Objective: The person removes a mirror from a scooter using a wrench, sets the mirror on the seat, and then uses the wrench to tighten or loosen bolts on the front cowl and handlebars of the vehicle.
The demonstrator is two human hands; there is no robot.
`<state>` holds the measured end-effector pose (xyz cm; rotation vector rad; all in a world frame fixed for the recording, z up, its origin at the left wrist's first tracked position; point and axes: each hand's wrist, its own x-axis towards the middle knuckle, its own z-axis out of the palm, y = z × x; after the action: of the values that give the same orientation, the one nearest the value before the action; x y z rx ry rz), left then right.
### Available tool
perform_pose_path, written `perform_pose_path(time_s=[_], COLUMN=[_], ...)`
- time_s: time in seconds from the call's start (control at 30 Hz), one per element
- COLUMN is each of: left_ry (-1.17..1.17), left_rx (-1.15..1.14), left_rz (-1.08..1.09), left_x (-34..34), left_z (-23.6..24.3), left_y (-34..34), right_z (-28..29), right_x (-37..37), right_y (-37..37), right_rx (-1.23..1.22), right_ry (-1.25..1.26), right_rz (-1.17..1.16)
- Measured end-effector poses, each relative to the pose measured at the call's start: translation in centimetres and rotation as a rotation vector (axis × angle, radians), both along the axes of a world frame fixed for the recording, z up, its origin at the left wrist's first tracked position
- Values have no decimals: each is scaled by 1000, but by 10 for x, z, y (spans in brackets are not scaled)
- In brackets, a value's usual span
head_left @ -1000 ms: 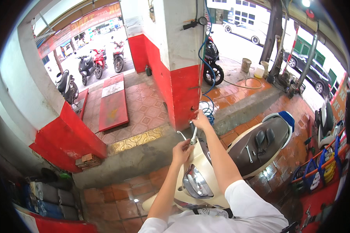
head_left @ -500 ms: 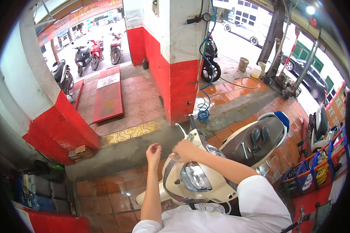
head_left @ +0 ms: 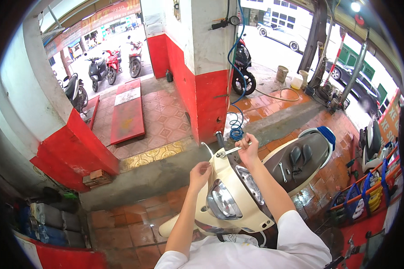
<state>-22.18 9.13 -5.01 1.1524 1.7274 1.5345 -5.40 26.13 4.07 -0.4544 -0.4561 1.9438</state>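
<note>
A cream scooter stands in front of me, its seat to the right. My right hand grips a wrench, whose far end sits at the mirror mount beside the black handlebar grip and brake lever. Close to the front panel, left of the headlight, my left hand is closed with fingertips together; whatever they hold is hidden. On the dark seat lie two black mirrors and another wrench.
A red and white pillar rises beyond the handlebar, with a coiled blue hose at its foot. A red ramp lies on the tiles at the left. At the right stands a rack with blue straps. Scooters are parked outside.
My right hand has risen and moved right, away from my left hand, and the wrench now shows at the mirror mount. My left hand has moved right, toward the front panel.
</note>
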Motion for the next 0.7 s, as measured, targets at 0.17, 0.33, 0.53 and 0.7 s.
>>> perform_pose_path(time_s=[0.17,0.33,0.53,0.7], left_ry=[163,140,46,-24], left_rx=[95,26,28,29], left_rz=[-9,-13,-24,-83], left_x=[13,7,12,11], left_z=[35,38,33,31], left_y=[24,41,30,25], right_z=[2,-16,-41,-58], right_x=[3,-38,-60,-81], right_y=[26,35,70,92], right_rx=[-215,-153,-179,-224], right_ry=[16,-79,-210,-407], right_rz=[-101,-140,-181,-101])
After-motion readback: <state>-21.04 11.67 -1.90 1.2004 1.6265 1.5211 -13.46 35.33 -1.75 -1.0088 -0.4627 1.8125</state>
